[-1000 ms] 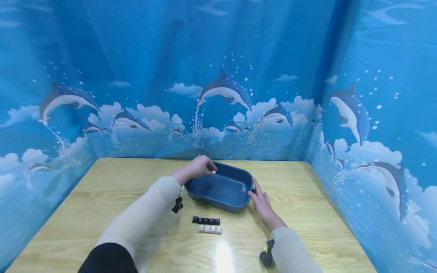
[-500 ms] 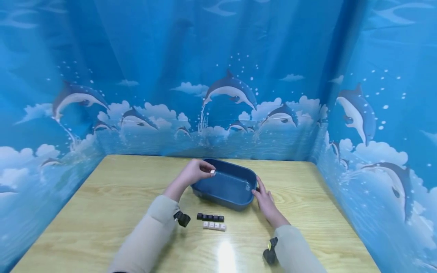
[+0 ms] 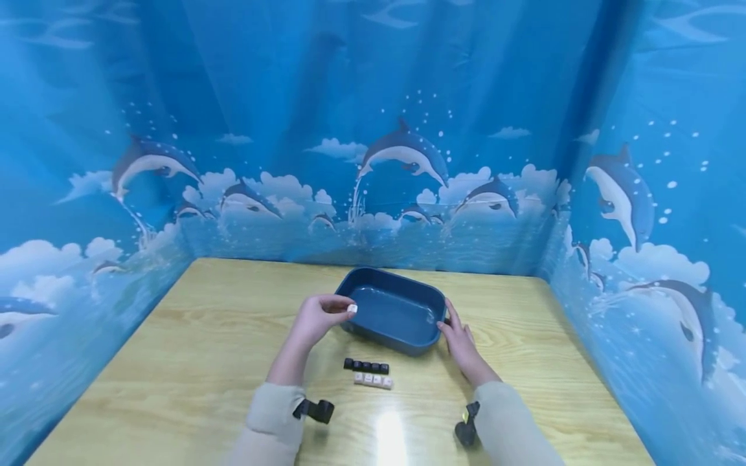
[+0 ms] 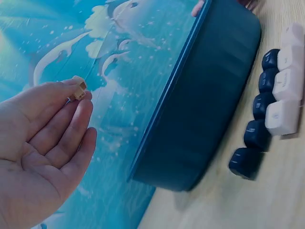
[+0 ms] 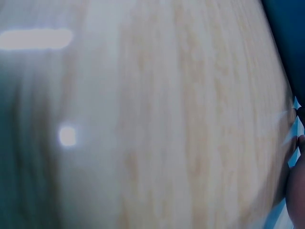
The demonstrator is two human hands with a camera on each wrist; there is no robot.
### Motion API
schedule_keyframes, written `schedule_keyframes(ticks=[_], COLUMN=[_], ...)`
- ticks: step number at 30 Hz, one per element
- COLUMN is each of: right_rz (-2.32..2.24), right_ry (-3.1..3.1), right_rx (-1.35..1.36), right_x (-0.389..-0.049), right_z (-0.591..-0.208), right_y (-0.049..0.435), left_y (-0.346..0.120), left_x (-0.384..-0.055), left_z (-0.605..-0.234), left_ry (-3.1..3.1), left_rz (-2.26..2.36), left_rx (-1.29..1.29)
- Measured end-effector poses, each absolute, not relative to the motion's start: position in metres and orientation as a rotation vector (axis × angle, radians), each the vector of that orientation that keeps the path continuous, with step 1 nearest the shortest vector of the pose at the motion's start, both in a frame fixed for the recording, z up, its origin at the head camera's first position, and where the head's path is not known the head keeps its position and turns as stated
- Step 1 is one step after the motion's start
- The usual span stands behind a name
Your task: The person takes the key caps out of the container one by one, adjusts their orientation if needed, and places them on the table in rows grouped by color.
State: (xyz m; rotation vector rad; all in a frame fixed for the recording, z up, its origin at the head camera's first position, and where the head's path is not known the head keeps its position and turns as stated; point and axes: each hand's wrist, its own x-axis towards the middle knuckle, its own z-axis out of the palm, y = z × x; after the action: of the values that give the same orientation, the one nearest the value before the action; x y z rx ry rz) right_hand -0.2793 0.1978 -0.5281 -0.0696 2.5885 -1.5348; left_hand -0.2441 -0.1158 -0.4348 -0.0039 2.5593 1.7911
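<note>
My left hand (image 3: 315,318) pinches a small white keycap (image 3: 352,309) between thumb and index finger, level with the left rim of a dark blue basin (image 3: 384,334). In the left wrist view the hollow underside of the keycap (image 4: 79,88) shows, and the other fingers of the hand (image 4: 45,138) are loosely bent. My right hand (image 3: 463,349) holds the basin's right end, thumb at the near side and index finger along the rim. Only a blurred part of that hand (image 5: 296,191) enters the right wrist view, so its grip is mostly hidden there.
In front of the basin lie a row of black keycaps (image 3: 366,367) and, nearer, a row of white keycaps (image 3: 373,380). They stand on a wooden table (image 3: 233,349). A blue dolphin-print curtain (image 3: 280,162) hangs behind and at both sides.
My left hand has drawn back from over the basin toward its left front edge, bringing the white keycap along. My right hand stays on the basin. The head view has shifted slightly left.
</note>
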Motion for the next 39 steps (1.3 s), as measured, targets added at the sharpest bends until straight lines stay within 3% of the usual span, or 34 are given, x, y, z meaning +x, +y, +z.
schedule_keyframes(ticks=[17,39], right_rz=[-1.514,-1.49], right_ry=[2.576,2.602], right_rx=[-0.049,-0.102], right_x=[-0.281,-0.28], right_z=[-0.526,-0.529], right_y=[0.201,0.198], left_y=[-0.127,-0.12], left_x=[-0.2,-0.184], left_z=[-0.471,-0.488], left_ry=[2.67,2.906], left_rz=[1.583,0.931], left_rx=[0.113,0.235])
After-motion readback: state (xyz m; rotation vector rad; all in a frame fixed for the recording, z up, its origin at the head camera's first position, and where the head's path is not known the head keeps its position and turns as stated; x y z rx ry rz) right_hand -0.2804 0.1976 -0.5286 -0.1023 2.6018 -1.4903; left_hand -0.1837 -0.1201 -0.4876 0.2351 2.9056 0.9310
